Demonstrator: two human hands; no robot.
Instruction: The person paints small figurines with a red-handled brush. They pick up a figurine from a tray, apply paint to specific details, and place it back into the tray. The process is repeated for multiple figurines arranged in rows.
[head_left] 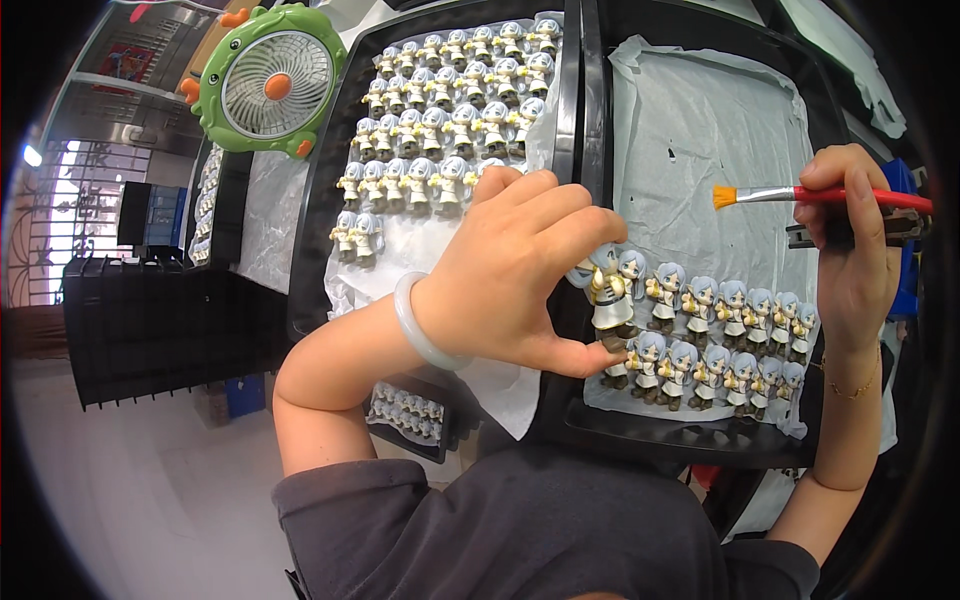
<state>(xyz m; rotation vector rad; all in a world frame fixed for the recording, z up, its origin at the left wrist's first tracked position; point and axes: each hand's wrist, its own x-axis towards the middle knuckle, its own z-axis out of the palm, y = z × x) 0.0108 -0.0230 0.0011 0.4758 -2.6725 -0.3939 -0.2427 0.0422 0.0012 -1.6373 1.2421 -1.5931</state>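
Gripping one figurine [610, 290] upright over the right tray [700, 445], the left hand [520, 270] steadies it beside finished rows while the right hand [850, 250] clasps a paintbrush [800, 194] clear.

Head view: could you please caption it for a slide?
Left hand holds small grey-haired figurine over black tray; right hand holds red-handled orange-bristled paintbrush.

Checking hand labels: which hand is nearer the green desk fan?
Left. The left hand holds a figurine at the seam between the trays, below and right of the green fan. The right hand, holding the paintbrush, is at the far right.
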